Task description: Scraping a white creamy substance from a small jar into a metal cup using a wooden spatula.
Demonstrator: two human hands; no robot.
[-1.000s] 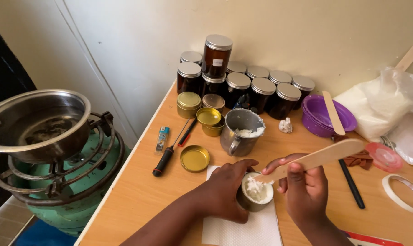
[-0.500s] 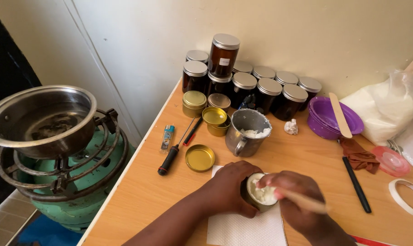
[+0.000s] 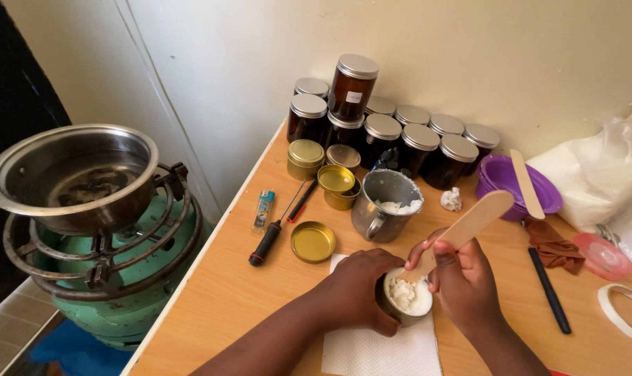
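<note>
The wooden spatula [image 3: 462, 226], lying flat half a second ago, now stands tilted in the closed right hand [image 3: 462, 282], its tip in the white paste of the small tin [image 3: 406, 298], which the left hand [image 3: 358, 289] clasps

Your left hand [image 3: 361, 289] hides the small tin's [image 3: 406, 298] near wall; right of your right hand [image 3: 462, 278], the tape roll [image 3: 626, 313] runs off-frame.

Low in the frame we see the left hand [image 3: 354, 292] wrapped around a small tin [image 3: 404, 299] of white paste on a paper towel [image 3: 372, 351], while the right hand [image 3: 462, 278] holds a wooden spatula [image 3: 469, 223] dipped into it. A metal mug [image 3: 384, 205] stands just above on the bench [image 3: 225, 292].
</note>
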